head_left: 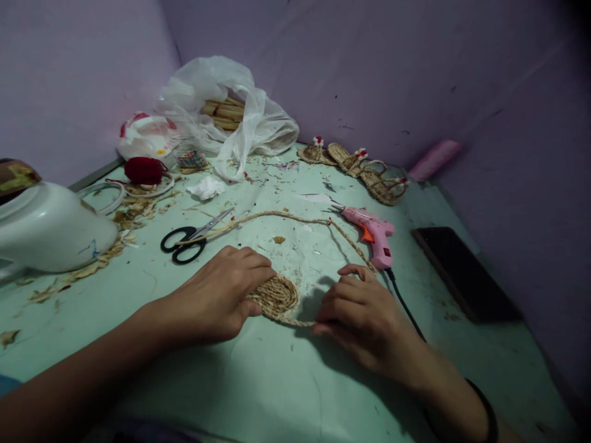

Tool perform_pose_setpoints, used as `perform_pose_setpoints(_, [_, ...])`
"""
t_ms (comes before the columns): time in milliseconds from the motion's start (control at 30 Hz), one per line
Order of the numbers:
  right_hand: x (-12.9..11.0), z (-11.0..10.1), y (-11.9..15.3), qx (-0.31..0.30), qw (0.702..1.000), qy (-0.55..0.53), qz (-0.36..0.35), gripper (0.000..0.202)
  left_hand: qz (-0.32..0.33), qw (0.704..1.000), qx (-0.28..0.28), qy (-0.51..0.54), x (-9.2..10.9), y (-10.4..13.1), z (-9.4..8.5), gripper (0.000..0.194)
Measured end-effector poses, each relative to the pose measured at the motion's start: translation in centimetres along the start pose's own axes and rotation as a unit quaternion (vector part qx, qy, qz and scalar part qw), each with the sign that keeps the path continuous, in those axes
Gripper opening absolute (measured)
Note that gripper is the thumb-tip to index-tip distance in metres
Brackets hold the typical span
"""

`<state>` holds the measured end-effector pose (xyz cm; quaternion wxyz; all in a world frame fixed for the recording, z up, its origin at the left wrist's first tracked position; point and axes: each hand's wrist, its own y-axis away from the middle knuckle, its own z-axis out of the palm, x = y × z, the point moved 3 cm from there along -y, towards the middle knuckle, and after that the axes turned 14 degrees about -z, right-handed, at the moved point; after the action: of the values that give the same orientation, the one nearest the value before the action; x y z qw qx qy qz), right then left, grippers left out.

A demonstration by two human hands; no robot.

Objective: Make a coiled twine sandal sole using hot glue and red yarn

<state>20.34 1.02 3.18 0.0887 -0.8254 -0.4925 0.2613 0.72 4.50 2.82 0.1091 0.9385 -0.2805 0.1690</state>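
Dimly lit purple walls [406, 67], marked in places, border a pale green surface [268, 381].

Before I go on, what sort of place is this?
Probably a craft corner, perhaps in a home: a pink glue gun, black-handled metal scissors and a flat tan braided-fibre coil share one pale green surface.

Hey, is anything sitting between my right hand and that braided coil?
Nothing visible is. Only the braided strand spans the gap from your right hand to the coil; your left hand covers the coil's left end, and the glue gun lies farther back.
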Motion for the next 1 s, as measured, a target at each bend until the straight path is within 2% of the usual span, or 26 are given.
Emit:
perform_pose_setpoints(200, [1.1,0.6,0.1,-0.013,0.998,0.015,0.059,0.017,-0.003,1.0,0.001,0.004,-0.1,0.0,0.0,0.029])
perform_pose_setpoints(367, [1.6,0.8,0.0,-0.025,0.994,0.032,0.097,0.007,-0.003,1.0,0.001,0.007,-0.2,0.0,0.1,0.03])
perform_pose_setpoints(733, [1.9,0.7,-1.1,-0.037,0.991,0.073,0.104,0.011,-0.004,1.0,0.006,0.008,-0.2,0.0,0.2,0.032])
perform_pose_setpoints(1000, [2.1,1.3,-1.8,-0.064,0.992,0.075,0.078,0.014,0.001,1.0,0.006,0.009,-0.1,0.0,0.2,0.029])
